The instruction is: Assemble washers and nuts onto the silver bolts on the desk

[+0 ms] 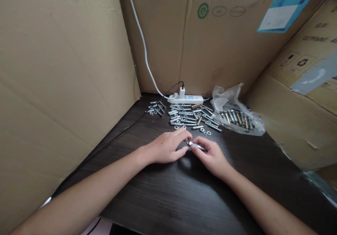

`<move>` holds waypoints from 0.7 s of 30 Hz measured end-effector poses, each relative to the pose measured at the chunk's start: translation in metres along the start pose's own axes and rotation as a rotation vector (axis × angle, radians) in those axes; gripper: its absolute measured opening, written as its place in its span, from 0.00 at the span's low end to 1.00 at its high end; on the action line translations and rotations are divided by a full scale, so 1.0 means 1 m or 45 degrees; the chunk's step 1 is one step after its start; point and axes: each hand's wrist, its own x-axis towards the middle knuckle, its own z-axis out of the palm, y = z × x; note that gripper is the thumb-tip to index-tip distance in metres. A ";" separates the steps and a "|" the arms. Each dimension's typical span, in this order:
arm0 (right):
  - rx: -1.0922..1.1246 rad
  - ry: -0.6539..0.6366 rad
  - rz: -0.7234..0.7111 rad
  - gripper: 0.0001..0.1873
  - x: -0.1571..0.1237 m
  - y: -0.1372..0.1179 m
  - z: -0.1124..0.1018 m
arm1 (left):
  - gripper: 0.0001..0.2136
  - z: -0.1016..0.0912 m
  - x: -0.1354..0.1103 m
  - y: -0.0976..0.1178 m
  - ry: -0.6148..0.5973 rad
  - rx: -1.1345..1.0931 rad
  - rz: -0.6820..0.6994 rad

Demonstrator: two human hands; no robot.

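Note:
An expansion bolt (197,145) with a silvery sleeve lies between the fingers of my right hand (212,157), which pinches it along its shaft. The nut (190,143) sits at the bolt's left end. My left hand (168,146) curls in from the left, thumb and fingertips closed about that nut end; the exact contact is partly hidden. Just beyond both hands lie many loose bolts and sleeves (183,118), with a hex nut (202,130) and flat washers (209,133) at the near edge.
A smaller group of bolts and nuts (158,109) lies farther left. A clear plastic bag (256,122) holds assembled bolts at right. Behind stands a white power strip (193,99), its black cable (116,135) running along the left. Cardboard walls (163,34) enclose the dark table (168,196).

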 end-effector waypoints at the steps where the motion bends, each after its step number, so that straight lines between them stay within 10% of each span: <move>1: -0.008 -0.002 0.001 0.12 0.000 0.000 0.000 | 0.09 0.000 0.000 0.001 -0.002 -0.003 -0.020; 21: 0.031 -0.007 -0.007 0.12 0.000 0.000 0.001 | 0.09 -0.002 0.000 0.001 -0.025 0.028 -0.008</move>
